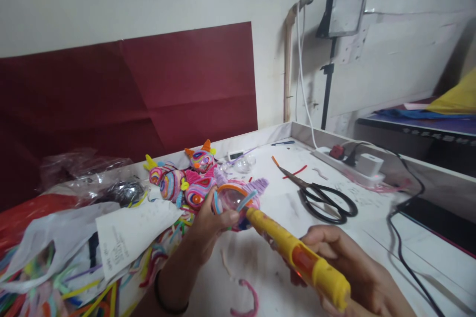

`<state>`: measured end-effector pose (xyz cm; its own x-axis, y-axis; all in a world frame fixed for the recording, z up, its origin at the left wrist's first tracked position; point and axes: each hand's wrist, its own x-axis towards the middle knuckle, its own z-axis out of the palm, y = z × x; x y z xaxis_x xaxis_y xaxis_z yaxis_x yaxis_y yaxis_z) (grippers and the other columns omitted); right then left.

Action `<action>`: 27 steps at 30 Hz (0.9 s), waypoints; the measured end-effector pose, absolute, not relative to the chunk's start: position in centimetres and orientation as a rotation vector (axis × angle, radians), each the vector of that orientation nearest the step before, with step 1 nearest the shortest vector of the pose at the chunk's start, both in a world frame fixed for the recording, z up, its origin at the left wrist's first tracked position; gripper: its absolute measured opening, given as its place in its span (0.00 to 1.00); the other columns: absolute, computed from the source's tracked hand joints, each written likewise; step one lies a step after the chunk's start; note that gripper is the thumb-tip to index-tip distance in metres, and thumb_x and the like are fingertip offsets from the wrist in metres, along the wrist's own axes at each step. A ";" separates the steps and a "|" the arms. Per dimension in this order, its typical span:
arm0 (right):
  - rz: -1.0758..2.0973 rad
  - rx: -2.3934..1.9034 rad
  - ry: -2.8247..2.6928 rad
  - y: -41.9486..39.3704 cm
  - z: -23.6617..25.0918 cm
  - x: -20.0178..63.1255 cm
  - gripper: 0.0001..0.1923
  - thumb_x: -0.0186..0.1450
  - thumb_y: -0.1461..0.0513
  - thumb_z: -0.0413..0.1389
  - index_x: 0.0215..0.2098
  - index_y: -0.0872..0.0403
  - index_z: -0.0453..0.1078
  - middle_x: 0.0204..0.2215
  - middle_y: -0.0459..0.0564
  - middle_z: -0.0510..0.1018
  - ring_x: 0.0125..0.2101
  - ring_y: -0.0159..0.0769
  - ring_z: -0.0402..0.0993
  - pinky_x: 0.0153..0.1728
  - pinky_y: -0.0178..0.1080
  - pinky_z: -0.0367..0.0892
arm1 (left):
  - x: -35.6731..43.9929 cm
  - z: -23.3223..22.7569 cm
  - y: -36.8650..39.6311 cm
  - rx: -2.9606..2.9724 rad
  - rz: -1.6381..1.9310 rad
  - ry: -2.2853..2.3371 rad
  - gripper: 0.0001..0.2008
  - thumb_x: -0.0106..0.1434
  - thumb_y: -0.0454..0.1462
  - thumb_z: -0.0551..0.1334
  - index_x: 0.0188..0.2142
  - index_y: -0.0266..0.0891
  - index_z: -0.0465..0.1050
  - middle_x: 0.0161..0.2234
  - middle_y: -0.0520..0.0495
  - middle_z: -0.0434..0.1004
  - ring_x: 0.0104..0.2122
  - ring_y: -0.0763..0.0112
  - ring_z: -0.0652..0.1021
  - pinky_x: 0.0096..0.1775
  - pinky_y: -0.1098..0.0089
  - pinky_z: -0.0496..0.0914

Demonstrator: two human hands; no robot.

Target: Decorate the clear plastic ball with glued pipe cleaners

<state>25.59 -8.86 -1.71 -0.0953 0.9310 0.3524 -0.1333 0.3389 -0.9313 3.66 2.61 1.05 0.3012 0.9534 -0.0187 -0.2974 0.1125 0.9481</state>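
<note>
My left hand is closed around a clear plastic ball partly covered in pipe cleaners, with an orange strip along its top and a light blue piece sticking out. A purple fin-like piece shows at its far side. In my right hand is a yellow hot glue gun with a small red light on it. Its tip points at the ball, close to my left thumb; whether it touches is hard to tell. Just beyond my left hand stand several finished pipe-cleaner figures in pink, blue and orange.
Black-handled scissors lie on the white table, right of centre. A power strip with a charger and cables runs along the right edge. Pipe cleaners, plastic bags and a paper packet crowd the left. A curled pink strip lies in front.
</note>
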 end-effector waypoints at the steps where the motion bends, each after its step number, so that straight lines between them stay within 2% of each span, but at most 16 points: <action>1: 1.059 -0.808 -1.354 -8.8 -1.7 25.7 0.19 0.60 0.46 0.62 0.47 0.41 0.70 0.32 0.47 0.79 0.31 0.39 0.76 0.30 0.36 0.70 | 3.7 1.1 2.6 1.070 1.067 0.786 0.38 0.44 0.38 0.76 0.54 0.43 0.66 0.40 0.47 0.80 0.39 0.65 0.79 0.41 0.68 0.73; 7: 1.019 -0.833 -1.313 -8.8 -1.5 25.3 0.22 0.59 0.45 0.62 0.45 0.48 0.70 0.32 0.50 0.78 0.28 0.40 0.76 0.27 0.37 0.70 | 3.7 1.3 2.5 1.081 1.059 0.811 0.38 0.46 0.37 0.75 0.56 0.44 0.64 0.41 0.49 0.79 0.39 0.66 0.79 0.40 0.69 0.73; 10: 1.015 -0.835 -1.255 -9.0 -1.2 25.1 0.23 0.58 0.45 0.62 0.45 0.48 0.69 0.31 0.50 0.78 0.29 0.41 0.75 0.29 0.39 0.70 | 3.8 1.4 2.4 1.079 1.058 0.798 0.39 0.47 0.37 0.74 0.58 0.44 0.63 0.42 0.47 0.79 0.39 0.65 0.79 0.40 0.68 0.73; 17: 1.025 -0.851 -1.221 -9.1 -0.7 24.9 0.23 0.57 0.44 0.63 0.44 0.47 0.68 0.30 0.49 0.78 0.29 0.40 0.74 0.31 0.40 0.69 | 3.5 1.2 2.4 0.993 1.062 0.864 0.50 0.45 0.37 0.76 0.64 0.47 0.56 0.43 0.48 0.80 0.40 0.65 0.79 0.43 0.67 0.73; 21: 1.015 -0.849 -1.197 -9.0 -0.9 24.9 0.23 0.56 0.45 0.65 0.43 0.46 0.69 0.30 0.48 0.78 0.29 0.41 0.75 0.33 0.42 0.70 | 3.5 1.2 2.4 1.009 1.071 0.830 0.50 0.45 0.37 0.76 0.65 0.45 0.56 0.46 0.46 0.80 0.43 0.61 0.79 0.44 0.65 0.73; 27: 1.001 -0.815 -1.209 -9.0 -1.0 24.9 0.24 0.56 0.46 0.65 0.44 0.47 0.69 0.29 0.48 0.78 0.29 0.41 0.74 0.34 0.42 0.70 | 3.6 1.3 2.4 1.019 1.077 0.815 0.50 0.43 0.36 0.77 0.64 0.43 0.57 0.46 0.45 0.80 0.43 0.62 0.79 0.45 0.66 0.72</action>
